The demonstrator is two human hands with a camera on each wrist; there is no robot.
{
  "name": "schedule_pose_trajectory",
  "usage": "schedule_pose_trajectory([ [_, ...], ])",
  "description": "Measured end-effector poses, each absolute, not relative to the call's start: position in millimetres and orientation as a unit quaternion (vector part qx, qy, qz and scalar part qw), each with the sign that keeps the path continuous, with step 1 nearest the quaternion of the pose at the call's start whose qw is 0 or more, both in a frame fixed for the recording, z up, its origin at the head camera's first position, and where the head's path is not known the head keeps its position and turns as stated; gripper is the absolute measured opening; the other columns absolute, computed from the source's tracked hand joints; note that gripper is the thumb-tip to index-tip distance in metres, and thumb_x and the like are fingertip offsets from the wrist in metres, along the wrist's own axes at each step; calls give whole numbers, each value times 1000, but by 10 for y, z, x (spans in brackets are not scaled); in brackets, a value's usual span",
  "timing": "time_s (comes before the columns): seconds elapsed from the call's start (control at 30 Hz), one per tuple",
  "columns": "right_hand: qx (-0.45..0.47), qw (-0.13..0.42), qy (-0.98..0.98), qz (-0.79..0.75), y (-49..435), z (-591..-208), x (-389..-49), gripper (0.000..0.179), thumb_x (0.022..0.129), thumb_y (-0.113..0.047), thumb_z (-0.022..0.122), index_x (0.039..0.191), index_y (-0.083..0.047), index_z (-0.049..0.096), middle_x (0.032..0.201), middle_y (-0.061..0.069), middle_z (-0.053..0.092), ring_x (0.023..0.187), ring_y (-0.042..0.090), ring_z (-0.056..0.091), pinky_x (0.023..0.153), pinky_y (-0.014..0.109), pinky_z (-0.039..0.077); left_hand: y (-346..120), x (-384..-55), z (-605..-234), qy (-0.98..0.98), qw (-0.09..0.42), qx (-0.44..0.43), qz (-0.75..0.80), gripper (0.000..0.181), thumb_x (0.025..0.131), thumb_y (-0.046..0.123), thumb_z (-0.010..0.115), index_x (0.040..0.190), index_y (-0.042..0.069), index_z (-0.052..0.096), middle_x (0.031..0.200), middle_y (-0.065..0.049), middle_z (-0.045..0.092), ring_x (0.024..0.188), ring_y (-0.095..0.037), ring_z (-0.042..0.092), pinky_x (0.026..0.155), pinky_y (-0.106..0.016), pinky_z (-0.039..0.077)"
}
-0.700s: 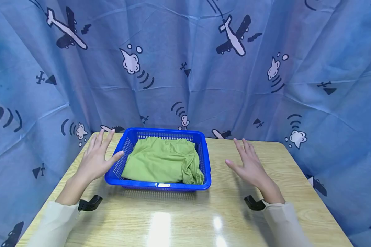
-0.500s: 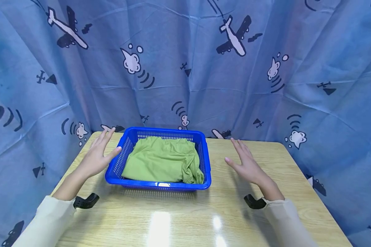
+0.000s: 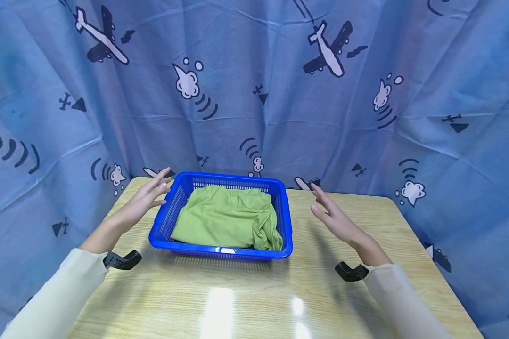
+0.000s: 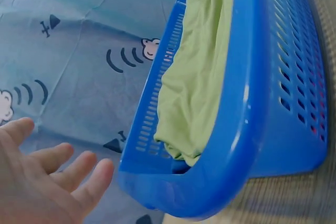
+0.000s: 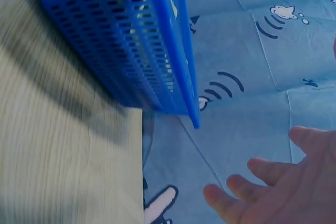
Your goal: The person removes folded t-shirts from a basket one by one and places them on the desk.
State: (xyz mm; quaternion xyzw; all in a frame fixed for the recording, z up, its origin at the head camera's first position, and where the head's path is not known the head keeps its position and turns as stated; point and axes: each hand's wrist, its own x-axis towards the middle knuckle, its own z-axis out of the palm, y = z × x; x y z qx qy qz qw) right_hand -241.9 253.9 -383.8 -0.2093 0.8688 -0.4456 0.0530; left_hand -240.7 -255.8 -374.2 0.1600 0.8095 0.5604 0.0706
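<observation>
Green cloth (image 3: 225,216) is lying inside the blue basket (image 3: 254,254), left hand (image 3: 141,201) and right hand (image 3: 338,222) are flanking the basket, empty, loosely extended, apparently reaching, next likely needing an inward grasp.

I see smooth, glossy plastic in the basket (image 3: 182,245) and matt, creased fabric in the cloth (image 3: 222,216) inside it. The wood-grained table (image 3: 169,296) has a shiny finish; the curtain (image 3: 233,70) is wrinkled, dull fabric, my sleeves (image 3: 57,289) matt cloth.
</observation>
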Motion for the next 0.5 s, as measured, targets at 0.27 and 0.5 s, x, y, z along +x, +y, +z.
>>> schedule_pose_trajectory([
  [0.27,-235,124,809,-524,2437,-3839,-2494,60,112,-30,31,165,-27,1,169,25,9,153,52,16,118,70,23,-2541,-2511,-3755,730,187,179,633,69,111,46,20,162,14,-12,168,-27,-5,154,-52,1,121,-69,11],
  [0.5,-244,188,759,-574,2322,-3796,-2571,60,113,-34,23,164,-21,-4,169,25,8,154,51,13,120,68,21,-2529,-2596,-3764,709,252,186,632,68,111,47,18,163,14,-11,169,-26,-5,154,-52,2,123,-67,11],
])
